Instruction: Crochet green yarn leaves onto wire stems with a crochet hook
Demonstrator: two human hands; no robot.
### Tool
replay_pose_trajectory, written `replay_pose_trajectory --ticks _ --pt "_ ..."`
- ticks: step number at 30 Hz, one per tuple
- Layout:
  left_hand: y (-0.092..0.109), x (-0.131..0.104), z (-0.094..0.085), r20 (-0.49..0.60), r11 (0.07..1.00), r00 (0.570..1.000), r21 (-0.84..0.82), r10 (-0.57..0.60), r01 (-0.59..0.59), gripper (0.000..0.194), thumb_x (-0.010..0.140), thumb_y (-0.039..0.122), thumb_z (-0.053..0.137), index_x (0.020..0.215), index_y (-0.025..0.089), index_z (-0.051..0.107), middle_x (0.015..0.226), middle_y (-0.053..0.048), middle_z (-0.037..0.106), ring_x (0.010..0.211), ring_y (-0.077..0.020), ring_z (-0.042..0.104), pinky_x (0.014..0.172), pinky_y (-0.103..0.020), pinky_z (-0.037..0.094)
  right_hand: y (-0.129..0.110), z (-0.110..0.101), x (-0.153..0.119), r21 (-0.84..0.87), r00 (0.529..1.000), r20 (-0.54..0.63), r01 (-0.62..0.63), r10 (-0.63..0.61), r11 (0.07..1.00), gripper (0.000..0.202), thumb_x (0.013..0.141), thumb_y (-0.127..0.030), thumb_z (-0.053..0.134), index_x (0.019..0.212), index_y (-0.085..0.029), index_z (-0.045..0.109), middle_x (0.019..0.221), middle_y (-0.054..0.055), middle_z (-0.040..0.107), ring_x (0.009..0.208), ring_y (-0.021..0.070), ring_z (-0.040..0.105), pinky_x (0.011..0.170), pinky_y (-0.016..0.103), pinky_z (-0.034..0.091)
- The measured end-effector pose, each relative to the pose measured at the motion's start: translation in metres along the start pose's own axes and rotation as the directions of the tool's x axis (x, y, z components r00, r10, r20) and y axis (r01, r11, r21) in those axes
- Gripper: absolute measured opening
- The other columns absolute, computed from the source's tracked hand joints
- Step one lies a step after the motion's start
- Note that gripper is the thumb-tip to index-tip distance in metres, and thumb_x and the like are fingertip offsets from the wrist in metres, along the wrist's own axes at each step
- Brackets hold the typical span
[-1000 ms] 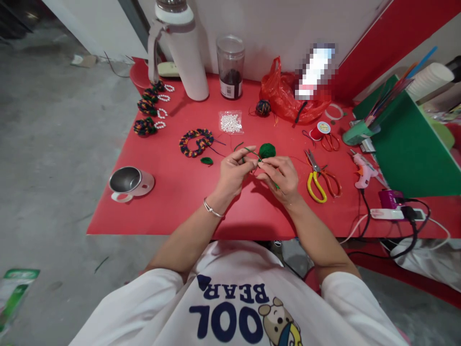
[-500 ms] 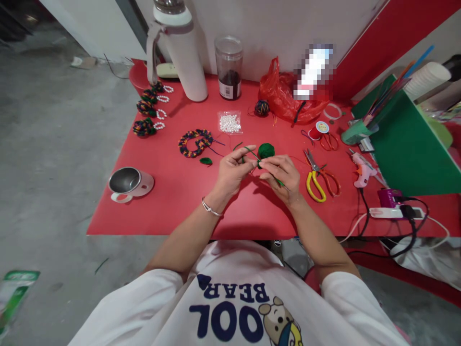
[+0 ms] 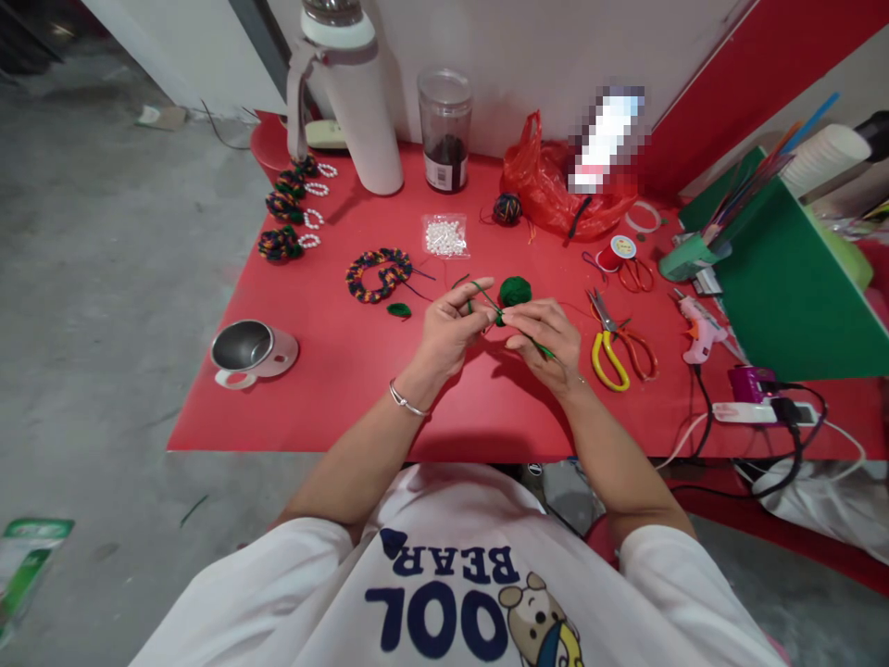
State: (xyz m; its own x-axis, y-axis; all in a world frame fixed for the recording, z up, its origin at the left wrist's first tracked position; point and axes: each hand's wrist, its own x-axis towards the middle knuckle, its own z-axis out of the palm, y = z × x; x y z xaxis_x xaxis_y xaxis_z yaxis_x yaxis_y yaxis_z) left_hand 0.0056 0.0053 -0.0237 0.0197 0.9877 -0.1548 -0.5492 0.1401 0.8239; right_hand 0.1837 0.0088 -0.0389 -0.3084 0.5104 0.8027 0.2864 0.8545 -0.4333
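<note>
My left hand (image 3: 453,324) is closed, with green yarn (image 3: 484,295) stretched over its raised index finger and pinched at a small green piece of crochet. Meeting it fingertip to fingertip, my right hand (image 3: 546,341) grips a crochet hook (image 3: 544,351), whose green handle shows below the fingers; its tip is hidden at the yarn. Just behind the hands sits a green yarn ball (image 3: 515,291). To the left lie a small green crocheted leaf (image 3: 398,310) and a curled multicoloured crocheted strip (image 3: 379,275).
Scissors (image 3: 608,341) and a pink glue gun (image 3: 698,329) lie to the right, near a power strip (image 3: 750,411). A steel-lined mug (image 3: 254,353) stands left. Behind are a bead packet (image 3: 445,236), a tumbler (image 3: 444,130), a large white bottle (image 3: 361,111) and a red plastic bag (image 3: 534,176).
Both hands stay almost in place, with only a slight shift of the right fingers around the hook. The whole view has moved very slightly.
</note>
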Motion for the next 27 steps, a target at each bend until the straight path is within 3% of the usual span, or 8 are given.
replay_pose_trajectory --ticks 9,12,18,20,25,27 --pt "0.002 -0.001 0.002 0.035 1.000 0.999 -0.001 0.022 -0.022 0.051 0.060 0.013 0.088 0.111 0.018 0.079 0.078 0.002 0.070 0.050 -0.0029 0.048 0.043 -0.020 0.025 -0.004 0.002 -0.001 0.119 0.977 -0.032 -0.204 0.209 0.972 0.026 0.099 -0.049 0.066 0.117 -0.035 0.080 0.107 0.004 0.080 0.099 0.0221 0.073 0.092 0.045 0.059" --pt "0.000 0.000 0.001 0.066 1.000 0.997 -0.004 0.030 -0.030 0.054 0.060 0.015 0.091 0.113 0.019 0.079 0.086 -0.002 0.075 0.058 -0.0058 0.057 0.045 -0.020 0.030 -0.005 0.003 -0.003 0.182 0.968 -0.060 -0.229 0.244 0.956 0.026 0.099 -0.046 0.067 0.120 -0.037 0.079 0.107 0.004 0.078 0.101 0.0211 0.072 0.091 0.042 0.059" --pt "-0.001 0.001 -0.001 0.071 1.000 0.997 0.006 0.029 -0.030 0.060 0.058 0.016 0.095 0.115 0.016 0.078 0.070 0.000 0.072 0.062 -0.0096 0.063 0.056 -0.020 0.043 -0.006 0.005 -0.005 0.233 0.941 -0.105 -0.292 0.323 0.928 0.025 0.097 -0.049 0.069 0.116 -0.038 0.081 0.103 0.003 0.075 0.097 0.0187 0.071 0.088 0.038 0.060" --pt "-0.001 0.001 -0.001 0.077 1.000 0.997 -0.007 0.001 -0.001 0.061 0.057 0.017 0.096 0.116 0.015 0.078 0.069 -0.001 0.073 0.057 -0.0079 0.059 0.053 -0.020 0.039 -0.006 0.006 -0.005 0.270 0.932 -0.108 -0.307 0.346 0.913 0.024 0.096 -0.051 0.069 0.113 -0.038 0.082 0.103 0.002 0.076 0.098 0.0186 0.072 0.087 0.038 0.061" --pt "0.004 -0.001 -0.003 0.150 0.987 0.979 -0.062 -0.140 0.151 0.062 0.058 0.017 0.094 0.118 0.017 0.077 0.065 0.002 0.071 0.039 -0.0002 0.032 0.041 -0.019 0.019 0.002 0.008 -0.007 0.393 0.912 -0.094 -0.334 0.399 0.857 0.026 0.095 -0.056 0.068 0.107 -0.039 0.083 0.101 0.001 0.078 0.094 0.0179 0.074 0.074 0.033 0.061" --pt "0.007 -0.002 -0.002 0.168 0.981 0.973 -0.079 -0.160 0.175 0.062 0.058 0.016 0.094 0.117 0.017 0.077 0.063 0.004 0.069 0.038 0.0004 0.030 0.041 -0.019 0.017 0.006 0.008 -0.009 0.431 0.911 -0.090 -0.329 0.403 0.840 0.026 0.094 -0.058 0.068 0.105 -0.040 0.083 0.100 0.000 0.079 0.093 0.0176 0.074 0.072 0.032 0.061"
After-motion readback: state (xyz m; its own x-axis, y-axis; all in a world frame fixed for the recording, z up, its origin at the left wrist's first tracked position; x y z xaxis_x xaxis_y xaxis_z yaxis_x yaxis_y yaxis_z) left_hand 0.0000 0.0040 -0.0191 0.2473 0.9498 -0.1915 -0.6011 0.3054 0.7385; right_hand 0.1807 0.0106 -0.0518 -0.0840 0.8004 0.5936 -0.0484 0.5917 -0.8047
